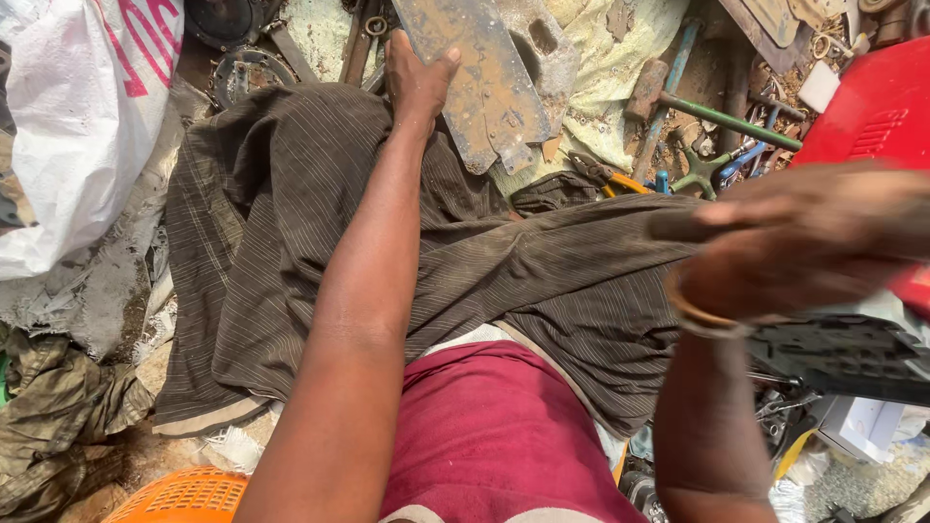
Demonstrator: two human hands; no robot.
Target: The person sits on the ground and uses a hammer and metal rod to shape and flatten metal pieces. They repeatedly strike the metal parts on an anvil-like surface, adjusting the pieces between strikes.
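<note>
My left hand reaches forward over my lap and grips the near edge of a flat, rusty metal plate, which lies on the cluttered ground and has a notch at its lower end. Close to the camera and blurred, my right hand wears a thin bangle at the wrist. Its fingers are closed around a dark handle-like bar that sticks out to the left. What that bar belongs to is hidden by the hand. My lap is covered by dark striped cloth.
A white sack lies at the far left and an orange basket at the bottom. A green-handled hammer, pliers and blue tools are scattered at the upper right beside a red plastic body. Under my right hand is a black gridded part.
</note>
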